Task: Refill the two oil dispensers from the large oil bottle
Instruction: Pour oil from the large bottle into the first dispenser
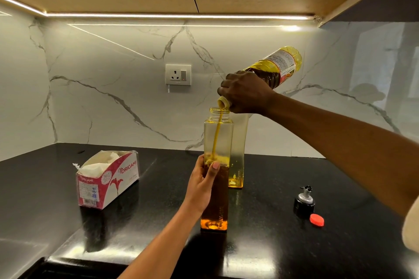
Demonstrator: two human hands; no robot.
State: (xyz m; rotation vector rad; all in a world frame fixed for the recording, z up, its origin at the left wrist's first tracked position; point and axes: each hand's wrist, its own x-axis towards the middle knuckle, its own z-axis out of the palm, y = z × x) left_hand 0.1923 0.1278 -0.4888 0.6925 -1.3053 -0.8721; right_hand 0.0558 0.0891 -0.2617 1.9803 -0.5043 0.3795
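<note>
Carefully, my right hand point(247, 93) clamps the neck of the large oil bottle point(280, 67), tipped so its mouth sits just above the near dispenser point(226, 138), which my left hand point(203, 180) grips upright on the bench point(158, 179) against tipping, the second dispenser point(237, 165) waiting just behind

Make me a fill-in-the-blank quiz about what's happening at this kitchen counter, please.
1. The right hand tilts the large oil bottle, and a stream of ____ falls from it.
2. The left hand grips the front dispenser, which stands on the ____ countertop.
3. The rear dispenser is nearly ____.
4. The tissue box lies to the ____ of both dispensers.
Missing words: oil; black; empty; left.
</note>
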